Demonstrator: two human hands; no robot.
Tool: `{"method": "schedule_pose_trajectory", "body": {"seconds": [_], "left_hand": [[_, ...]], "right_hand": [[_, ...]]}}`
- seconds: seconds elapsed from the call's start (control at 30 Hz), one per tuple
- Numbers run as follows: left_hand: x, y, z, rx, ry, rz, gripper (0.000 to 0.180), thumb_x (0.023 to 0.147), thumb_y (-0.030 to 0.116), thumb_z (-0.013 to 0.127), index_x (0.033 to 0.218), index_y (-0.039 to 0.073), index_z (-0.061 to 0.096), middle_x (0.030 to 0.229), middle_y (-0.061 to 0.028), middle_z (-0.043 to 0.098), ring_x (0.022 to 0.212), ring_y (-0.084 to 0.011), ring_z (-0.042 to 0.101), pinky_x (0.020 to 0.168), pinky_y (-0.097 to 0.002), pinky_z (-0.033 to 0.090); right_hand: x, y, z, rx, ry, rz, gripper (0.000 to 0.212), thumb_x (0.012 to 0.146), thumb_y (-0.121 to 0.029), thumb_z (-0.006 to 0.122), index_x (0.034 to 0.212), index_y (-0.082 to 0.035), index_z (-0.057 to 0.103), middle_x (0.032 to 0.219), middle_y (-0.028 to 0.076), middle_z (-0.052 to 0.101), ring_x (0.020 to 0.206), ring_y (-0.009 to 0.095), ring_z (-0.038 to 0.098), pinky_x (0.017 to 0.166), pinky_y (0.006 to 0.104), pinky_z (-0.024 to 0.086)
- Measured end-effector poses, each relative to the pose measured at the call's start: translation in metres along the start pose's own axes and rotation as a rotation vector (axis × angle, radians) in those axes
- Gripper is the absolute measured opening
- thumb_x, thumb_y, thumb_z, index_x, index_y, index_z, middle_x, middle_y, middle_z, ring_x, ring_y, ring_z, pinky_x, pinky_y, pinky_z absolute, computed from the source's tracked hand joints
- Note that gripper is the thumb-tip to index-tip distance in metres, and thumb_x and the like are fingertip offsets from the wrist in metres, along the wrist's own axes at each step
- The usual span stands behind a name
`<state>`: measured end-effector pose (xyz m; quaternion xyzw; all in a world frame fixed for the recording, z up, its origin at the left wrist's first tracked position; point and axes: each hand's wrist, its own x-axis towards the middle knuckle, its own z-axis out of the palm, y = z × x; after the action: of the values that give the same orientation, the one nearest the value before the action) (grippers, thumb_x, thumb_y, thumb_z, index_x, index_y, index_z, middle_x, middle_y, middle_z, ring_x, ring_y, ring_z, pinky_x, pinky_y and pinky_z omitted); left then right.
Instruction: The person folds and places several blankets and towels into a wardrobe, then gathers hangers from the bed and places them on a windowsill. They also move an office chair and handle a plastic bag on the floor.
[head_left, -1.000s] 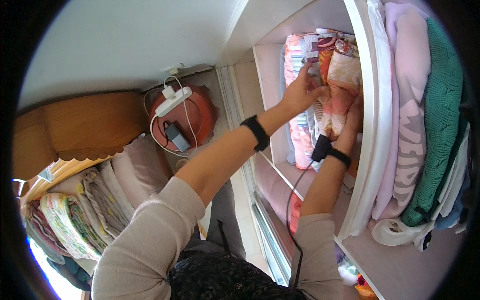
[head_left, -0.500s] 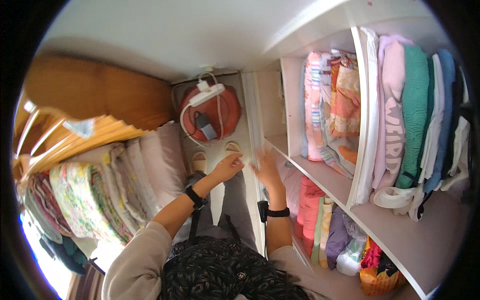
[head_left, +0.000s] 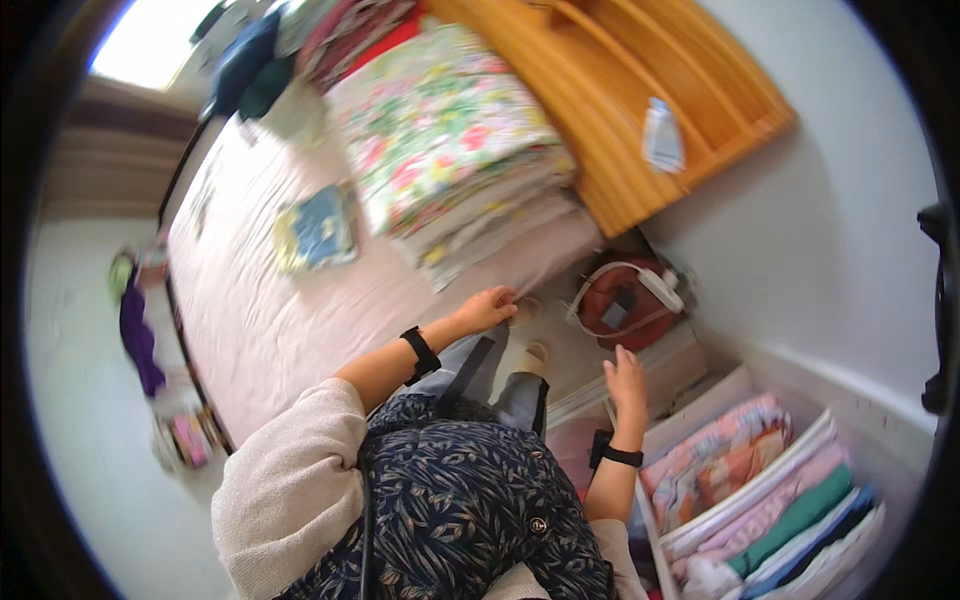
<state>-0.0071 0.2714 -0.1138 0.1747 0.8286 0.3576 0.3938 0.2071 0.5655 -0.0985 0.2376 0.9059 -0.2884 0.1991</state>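
Note:
My left hand (head_left: pixel 487 309) hovers beside the near corner of a bed (head_left: pixel 300 340) with a pink sheet, fingers loosely bent and apart, nothing visible in them. To its right, my right hand (head_left: pixel 626 382) is open with fingers stretched, held between the floor and the shelves. Neither hand appears to touch anything. Beyond the left hand lies a stack of folded bedding (head_left: pixel 455 130), a floral quilt on top. Close to my right forearm, a wardrobe shelf (head_left: pixel 655 545) holds folded patterned bedding (head_left: pixel 720 460) and a row of folded clothes (head_left: pixel 800 530).
A blue and yellow packet (head_left: pixel 318 228) lies on the bed. A wooden headboard (head_left: pixel 640 90) carries a small white packet (head_left: pixel 662 137). In the corner, a red round stool (head_left: pixel 630 325) bears a white power strip (head_left: pixel 660 290) with a looping cord. My slippers (head_left: pixel 534 358) stand on the floor.
My view has swung left, bringing the bed's surface into sight and shifting the shelves to the lower right. Both hands remain raised and have drawn further apart.

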Motion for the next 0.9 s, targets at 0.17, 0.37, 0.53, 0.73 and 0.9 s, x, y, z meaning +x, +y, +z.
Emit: {"method": "schedule_pose_trajectory", "body": {"seconds": [0.17,0.37,0.53,0.73,0.9], "left_hand": [[-0.119,-0.098,-0.016,-0.032,0.093,-0.189,0.045,0.089,0.033,0.066,0.126,0.007,0.058,0.102,-0.0127,0.068,0.094,-0.0248,0.065,0.084,-0.0376,0.051],[-0.221,-0.232,-0.013,-0.549,0.28,-0.549,0.053,0.09,0.037,0.065,0.132,0.007,0.053,0.107,-0.0109,0.066,0.095,-0.0219,0.064,0.08,-0.0371,0.052],[-0.271,-0.326,-0.03,-0.773,0.433,-0.749,0.067,0.09,0.047,0.064,0.14,0.007,0.045,0.116,-0.0102,0.063,0.102,-0.0238,0.06,0.08,-0.0415,0.052],[-0.294,-0.418,-0.076,-0.895,0.525,-0.939,0.069,0.089,0.043,0.064,0.142,0.004,0.042,0.137,-0.0169,0.052,0.126,-0.0329,0.049,0.102,-0.0441,0.041],[-0.285,-0.467,-0.12,-0.782,0.765,-0.669,0.073,0.087,0.04,0.066,0.141,-0.002,0.041,0.14,-0.0255,0.048,0.129,-0.0357,0.048,0.103,-0.0407,0.041]], "right_hand": [[0.007,-0.041,0.012,-0.196,-0.172,-0.152,0.052,0.091,-0.027,0.061,0.136,-0.003,0.05,0.132,0.019,0.055,0.117,0.038,0.052,0.097,0.0474,0.045],[0.007,-0.12,0.066,-0.306,-0.344,-0.377,0.051,0.089,-0.032,0.062,0.131,-0.004,0.052,0.122,0.021,0.06,0.111,0.041,0.056,0.093,0.0504,0.046],[0.018,-0.227,0.12,-0.385,-0.396,-0.535,0.054,0.088,-0.033,0.063,0.132,-0.004,0.051,0.122,0.022,0.06,0.11,0.041,0.057,0.093,0.0501,0.047],[0.043,-0.354,0.219,-0.282,-0.491,-0.543,0.059,0.088,-0.036,0.062,0.137,-0.004,0.048,0.127,0.025,0.057,0.116,0.042,0.054,0.097,0.0493,0.045],[0.09,-0.428,0.344,-0.124,-0.554,-0.544,0.061,0.091,-0.041,0.059,0.134,0.001,0.049,0.122,0.026,0.061,0.114,0.042,0.057,0.096,0.0465,0.046]]}}
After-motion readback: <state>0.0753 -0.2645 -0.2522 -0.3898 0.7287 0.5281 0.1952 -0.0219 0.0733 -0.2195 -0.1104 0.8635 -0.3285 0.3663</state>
